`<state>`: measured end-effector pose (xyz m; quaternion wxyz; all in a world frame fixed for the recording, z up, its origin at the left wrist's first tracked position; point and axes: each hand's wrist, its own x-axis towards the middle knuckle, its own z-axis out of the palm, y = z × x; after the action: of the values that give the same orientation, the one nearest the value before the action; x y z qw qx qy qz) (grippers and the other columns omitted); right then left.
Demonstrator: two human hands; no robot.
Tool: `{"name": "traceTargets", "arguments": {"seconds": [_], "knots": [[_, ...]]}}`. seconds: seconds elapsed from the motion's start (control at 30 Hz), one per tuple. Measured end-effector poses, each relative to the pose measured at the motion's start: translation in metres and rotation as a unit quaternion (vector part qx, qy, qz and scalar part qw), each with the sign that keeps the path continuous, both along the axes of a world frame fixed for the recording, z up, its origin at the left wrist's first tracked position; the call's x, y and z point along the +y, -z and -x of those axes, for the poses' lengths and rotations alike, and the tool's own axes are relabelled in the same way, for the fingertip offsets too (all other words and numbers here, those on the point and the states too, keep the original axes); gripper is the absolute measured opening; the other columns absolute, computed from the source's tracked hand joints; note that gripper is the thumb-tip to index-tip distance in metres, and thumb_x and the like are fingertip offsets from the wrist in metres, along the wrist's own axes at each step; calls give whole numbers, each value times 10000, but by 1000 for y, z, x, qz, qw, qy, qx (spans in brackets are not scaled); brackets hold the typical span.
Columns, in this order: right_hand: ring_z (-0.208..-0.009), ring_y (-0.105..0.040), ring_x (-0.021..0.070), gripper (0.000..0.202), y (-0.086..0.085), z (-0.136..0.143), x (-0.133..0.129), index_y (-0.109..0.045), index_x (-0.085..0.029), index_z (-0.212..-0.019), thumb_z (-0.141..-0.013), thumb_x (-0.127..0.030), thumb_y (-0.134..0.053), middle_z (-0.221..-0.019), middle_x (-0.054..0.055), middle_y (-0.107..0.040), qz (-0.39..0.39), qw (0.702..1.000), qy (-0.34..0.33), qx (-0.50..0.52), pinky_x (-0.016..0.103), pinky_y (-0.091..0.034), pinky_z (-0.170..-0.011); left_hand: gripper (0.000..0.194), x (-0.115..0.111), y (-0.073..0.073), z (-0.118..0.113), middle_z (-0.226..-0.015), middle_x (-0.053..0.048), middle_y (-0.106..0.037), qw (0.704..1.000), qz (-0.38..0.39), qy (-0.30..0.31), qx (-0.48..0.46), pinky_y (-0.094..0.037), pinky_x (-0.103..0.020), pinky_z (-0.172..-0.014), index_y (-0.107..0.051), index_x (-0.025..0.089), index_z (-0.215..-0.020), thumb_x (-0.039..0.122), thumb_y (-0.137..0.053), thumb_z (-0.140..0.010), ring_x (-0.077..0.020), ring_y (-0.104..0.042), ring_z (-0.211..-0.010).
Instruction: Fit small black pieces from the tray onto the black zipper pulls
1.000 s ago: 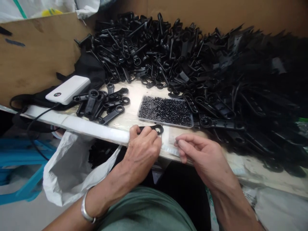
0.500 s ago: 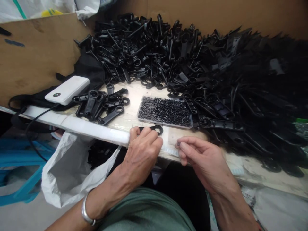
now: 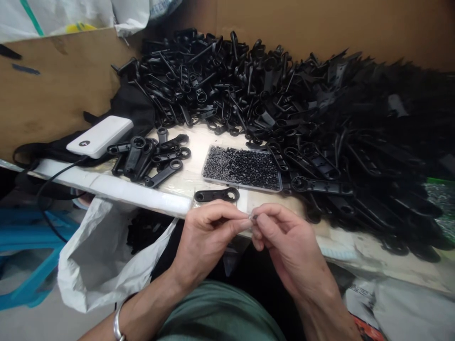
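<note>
My left hand (image 3: 209, 232) and my right hand (image 3: 284, 232) meet fingertip to fingertip above the table's front edge. Between the pinched fingers is a tiny dark piece (image 3: 253, 217), too small to make out well; the right thumb and forefinger grip it, and the left fingertips pinch at the same spot. Just beyond the left hand, a black plastic arm (image 3: 216, 194) with a ring at one end lies flat on the table. Behind it sits a shallow clear tray (image 3: 241, 183) full of small black and shiny grey pieces.
A large heap of black plastic parts (image 3: 220, 80) covers the back and right. Several similar parts (image 3: 152, 156) lie at left, beside a white power bank (image 3: 100, 136) with a cable. An open white sack (image 3: 88, 255) hangs below the edge, near a blue stool (image 3: 31, 251).
My left hand has let go of the black plastic arm and moved right to meet the right hand. The arm now lies uncovered on the table.
</note>
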<state>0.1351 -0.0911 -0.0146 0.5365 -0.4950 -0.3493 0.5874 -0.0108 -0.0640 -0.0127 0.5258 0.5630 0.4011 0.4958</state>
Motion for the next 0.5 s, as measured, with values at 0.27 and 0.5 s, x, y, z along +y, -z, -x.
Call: {"name": "traceTargets", "arguments": {"seconds": [0.27,0.5], "knots": [[-520,-494,80,118,3,6,-2,-663,-188,-844,-805,-294,-698,-591,-40,-555,-10,1000,12,-27,209,-406,-507,61,-2,3,2,-734,15,-688,999,17,-27,-19,-482,-181,-656,-740,200,-714,144,-751,-736,-92,-616,-704],[-535,-529,95,97,9,7,-4,-667,-205,-856,-810,-287,-692,-605,-40,-584,-20,995,37,-85,226,-429,-526,46,-2,6,1,-732,7,-691,999,25,-33,-25,-477,-200,-646,-738,198,-717,159,-751,-737,-106,-616,-698]]}}
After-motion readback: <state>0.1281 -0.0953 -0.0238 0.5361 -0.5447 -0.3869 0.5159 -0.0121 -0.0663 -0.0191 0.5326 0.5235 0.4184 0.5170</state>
